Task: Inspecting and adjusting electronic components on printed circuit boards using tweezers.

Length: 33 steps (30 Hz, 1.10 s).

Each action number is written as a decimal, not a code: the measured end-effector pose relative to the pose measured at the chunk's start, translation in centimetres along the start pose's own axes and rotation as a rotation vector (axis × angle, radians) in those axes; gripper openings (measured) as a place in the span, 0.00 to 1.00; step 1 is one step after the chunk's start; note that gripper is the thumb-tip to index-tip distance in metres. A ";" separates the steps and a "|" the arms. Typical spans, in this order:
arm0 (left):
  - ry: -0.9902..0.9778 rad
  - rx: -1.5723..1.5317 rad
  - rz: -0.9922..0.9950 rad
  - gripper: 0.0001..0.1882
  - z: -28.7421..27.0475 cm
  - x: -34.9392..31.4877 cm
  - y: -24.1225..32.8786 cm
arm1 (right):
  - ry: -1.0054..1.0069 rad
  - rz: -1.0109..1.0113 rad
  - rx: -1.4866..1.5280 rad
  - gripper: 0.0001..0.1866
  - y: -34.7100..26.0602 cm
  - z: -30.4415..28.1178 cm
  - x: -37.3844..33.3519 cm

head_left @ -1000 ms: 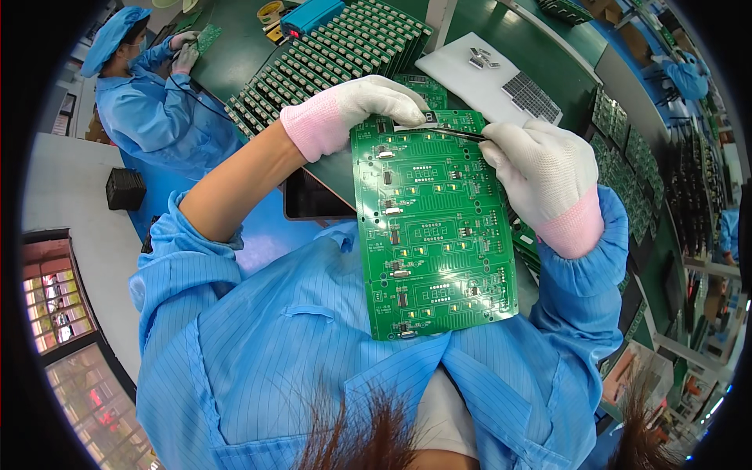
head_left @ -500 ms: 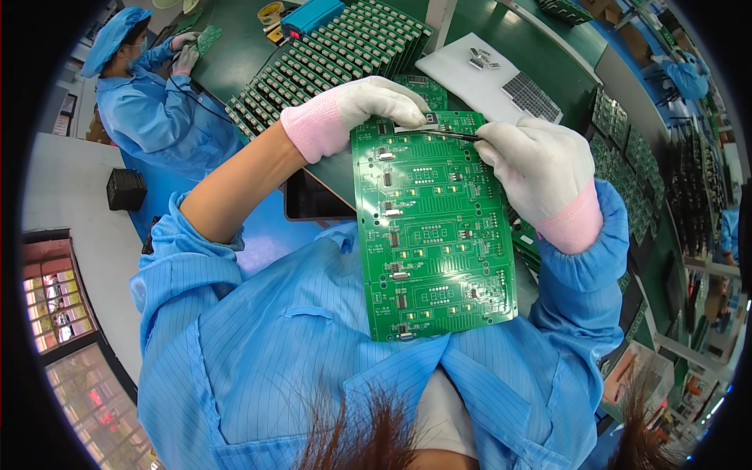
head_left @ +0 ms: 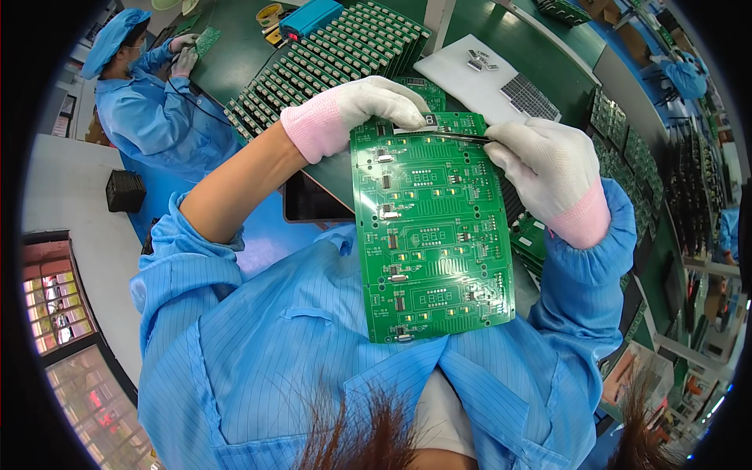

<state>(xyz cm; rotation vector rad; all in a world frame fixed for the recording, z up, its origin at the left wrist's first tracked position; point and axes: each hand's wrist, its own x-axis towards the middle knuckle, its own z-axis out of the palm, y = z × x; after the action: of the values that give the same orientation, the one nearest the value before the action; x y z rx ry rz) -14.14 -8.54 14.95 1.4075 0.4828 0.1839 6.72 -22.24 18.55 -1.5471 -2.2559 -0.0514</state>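
A green circuit board panel (head_left: 435,223), printed with several repeated sections, is held up before my chest. My left hand (head_left: 376,106), in a white glove with a pink cuff, grips its far left edge, fingers closed. Beside its fingertips a small black digit display (head_left: 430,120) lies at the panel's top section; whether it is seated cannot be made out. In my right hand (head_left: 548,160), gloved alike, the closed fingers pinch a pair of dark tweezers (head_left: 462,137). Their thin tip points left, along the lower edge of the display. My left fingers partly cover the panel's far edge.
Several upright boards stand in rows (head_left: 337,59) behind my left hand, near a blue box (head_left: 313,17). A white foam sheet (head_left: 470,78) holds loose displays. More boards (head_left: 627,149) lie at right. A co-worker (head_left: 157,102) sits at far left.
My right hand has shifted slightly right, and more of the tweezers shows. The panel has tilted a little. My left hand stays almost where it was.
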 end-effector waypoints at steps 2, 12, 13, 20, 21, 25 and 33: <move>-0.008 -0.004 0.002 0.20 0.0 0.0 0.0 | 0.005 0.009 -0.024 0.09 0.0 0.0 -0.1; 0.069 0.015 0.009 0.20 0.5 -0.1 0.2 | 0.039 0.002 -0.046 0.07 -0.4 0.3 0.0; 0.064 0.018 0.003 0.20 0.5 0.0 0.2 | 0.047 -0.007 -0.058 0.07 -0.4 0.3 0.0; 0.060 0.077 -0.001 0.20 0.7 0.1 0.3 | 0.045 -0.008 -0.176 0.09 -1.2 0.1 -0.5; 0.064 0.093 0.002 0.20 0.7 0.1 0.3 | 0.036 0.002 -0.203 0.10 -1.3 0.1 -0.6; -0.013 0.013 -0.004 0.14 -0.1 -0.2 0.0 | 0.030 0.101 -0.128 0.11 -1.5 -0.1 -1.9; 0.171 -0.233 0.096 0.16 0.4 -1.5 -1.6 | 0.236 0.540 0.737 0.16 -1.1 1.4 -4.4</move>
<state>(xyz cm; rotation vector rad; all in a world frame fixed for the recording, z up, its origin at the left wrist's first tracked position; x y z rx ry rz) -15.55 -9.82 13.71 1.1922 0.5175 0.4280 6.58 -26.18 15.94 -1.5419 -1.3686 0.6359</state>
